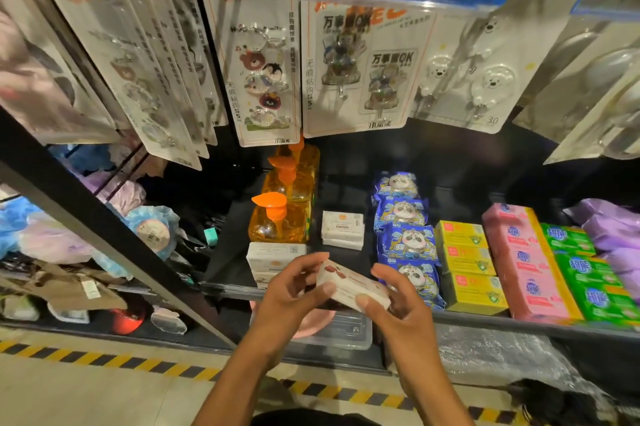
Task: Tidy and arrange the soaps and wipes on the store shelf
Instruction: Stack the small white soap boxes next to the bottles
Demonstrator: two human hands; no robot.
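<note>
Both hands hold a white soap box with a red print (349, 285) just in front of the black shelf's front edge (228, 288). My left hand (287, 294) grips its left end and my right hand (398, 304) pinches its right end. Behind the hands, a stack of white soap boxes (273, 257) sits at the shelf front, and another white stack (343, 229) lies farther back. To the right runs a row of blue panda wipe packs (405, 228), then yellow soap boxes (465, 259), pink soap bars (526, 262) and green soap bars (581, 269).
Orange pump bottles (280, 217) stand in a line behind the left white stack. Purple packs (616, 231) fill the far right. Hook packs on cards (360, 72) hang low above the shelf. A clear tub (343, 332) sits on the shelf below.
</note>
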